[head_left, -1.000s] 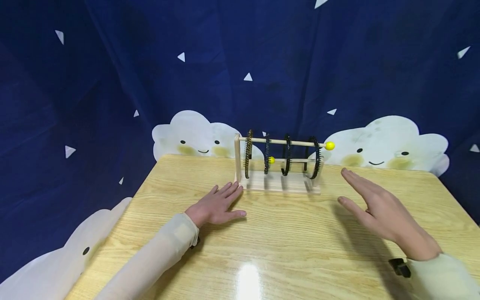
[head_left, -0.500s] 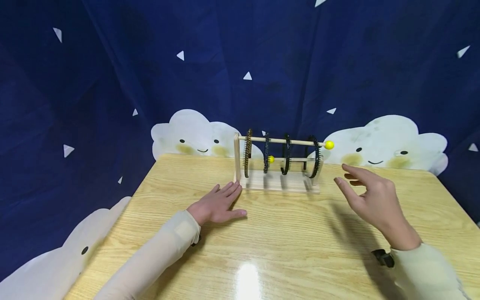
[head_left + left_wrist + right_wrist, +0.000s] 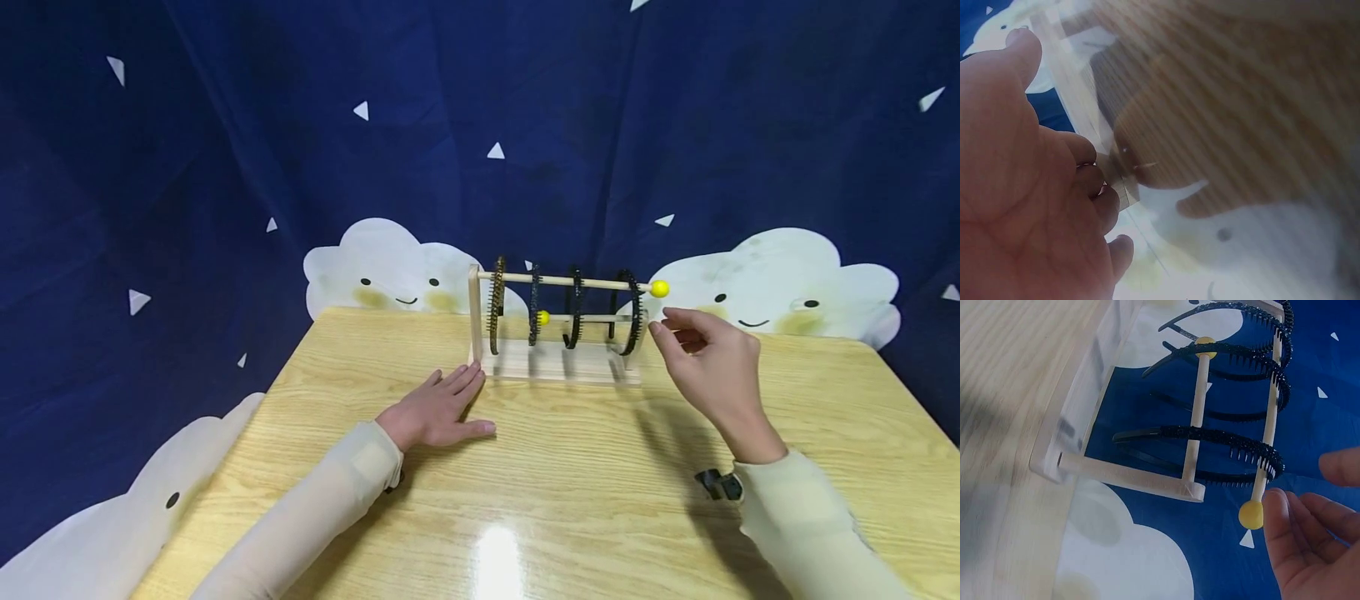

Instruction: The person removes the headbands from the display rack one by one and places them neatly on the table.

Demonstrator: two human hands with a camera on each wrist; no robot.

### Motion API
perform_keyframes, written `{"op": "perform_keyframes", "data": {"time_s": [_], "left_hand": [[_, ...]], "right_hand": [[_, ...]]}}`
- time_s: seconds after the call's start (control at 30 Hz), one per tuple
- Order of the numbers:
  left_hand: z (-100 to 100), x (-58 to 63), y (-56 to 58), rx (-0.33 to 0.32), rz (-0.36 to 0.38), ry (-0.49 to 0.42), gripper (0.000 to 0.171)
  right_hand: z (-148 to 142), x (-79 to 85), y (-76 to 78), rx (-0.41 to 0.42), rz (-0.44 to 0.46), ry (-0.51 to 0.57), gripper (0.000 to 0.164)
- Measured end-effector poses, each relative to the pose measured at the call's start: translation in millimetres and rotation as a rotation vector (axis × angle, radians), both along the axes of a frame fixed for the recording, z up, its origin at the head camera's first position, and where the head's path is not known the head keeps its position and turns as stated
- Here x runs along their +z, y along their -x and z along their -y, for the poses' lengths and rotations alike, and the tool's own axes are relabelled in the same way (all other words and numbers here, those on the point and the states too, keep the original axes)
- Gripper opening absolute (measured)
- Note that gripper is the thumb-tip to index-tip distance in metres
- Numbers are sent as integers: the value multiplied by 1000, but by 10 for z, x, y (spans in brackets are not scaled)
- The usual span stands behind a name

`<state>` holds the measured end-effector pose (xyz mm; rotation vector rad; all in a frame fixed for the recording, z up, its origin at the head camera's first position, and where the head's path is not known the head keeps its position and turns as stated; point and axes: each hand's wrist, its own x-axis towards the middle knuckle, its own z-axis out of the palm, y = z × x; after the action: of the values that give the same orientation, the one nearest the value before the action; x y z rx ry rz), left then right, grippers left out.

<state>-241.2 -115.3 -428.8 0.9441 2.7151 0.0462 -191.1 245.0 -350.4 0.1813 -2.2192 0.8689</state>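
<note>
A pale wooden stand [image 3: 555, 374] carries several toothed headbands on its upper rod [image 3: 607, 285]. The leftmost headband [image 3: 494, 312] is brownish gold; beside it hangs a dark blue one [image 3: 534, 308]. Farther right are a black headband [image 3: 576, 315] and, closest to the yellow end ball [image 3: 659, 288], another black headband [image 3: 1210, 434]. My left hand [image 3: 438, 408] lies flat on the table, fingertips at the base's left corner. Thumb and fingers of my right hand [image 3: 712, 362] are bent but apart, holding nothing, right beside the ball and the rightmost headband.
A lower rod [image 3: 592, 319] with its own yellow ball [image 3: 543, 317] extends leftward behind the headbands. The stand is toward the far edge of the wood-grain table [image 3: 585, 483]. Beyond hangs a dark blue curtain [image 3: 420, 100] with white cloud faces along the table edges.
My right hand has moved left and slightly up to the right end of the stand, its fingers bending more. My left hand and the headbands have stayed in place.
</note>
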Motion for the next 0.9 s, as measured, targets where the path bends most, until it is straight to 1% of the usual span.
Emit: {"op": "perform_keyframes", "data": {"time_s": [0.2,0.43,0.7,0.9], "left_hand": [[-3,-6,4,-6,-5,10,94],[-5,-6,11,-4,-7,5,93],[1,-7,8,2,-2,12,94],[3,-6,6,3,-9,2,94]], "right_hand": [[39,-8,66,-36,46,20,26],[60,-8,145,-75,79,21,31],[109,-10,234,-84,138,84,38],[151,-10,277,-86,200,127,44]]}}
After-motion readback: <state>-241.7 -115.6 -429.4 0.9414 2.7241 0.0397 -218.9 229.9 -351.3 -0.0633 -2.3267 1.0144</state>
